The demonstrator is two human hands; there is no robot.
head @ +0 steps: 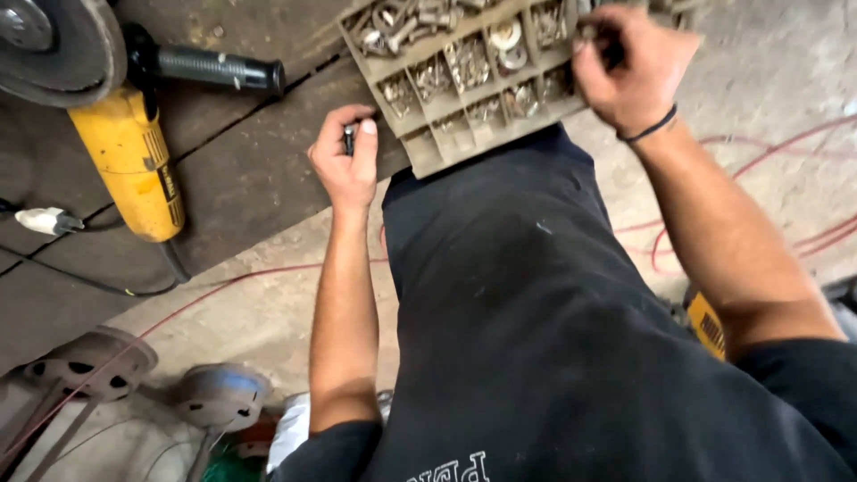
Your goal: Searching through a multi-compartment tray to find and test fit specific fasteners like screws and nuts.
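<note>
Hardware is small, hard, slippery: your left hand (346, 161) pinches a dark bolt (349, 138), your right hand (636, 67) closes fingertips over the compartment tray (428, 152).

Left hand (346, 161): pinches a small dark bolt (349, 138) in its fingers, just beside the tray's near edge.
Right hand (636, 67): fingers curled over the tray's right end, wrist wearing a dark band.
Tray (424, 152): compartments of bolts and washers, on the table (241, 178).
Grinder (129, 156): yellow, lying left of the tray.
Floor: red cable (759, 161).
</note>
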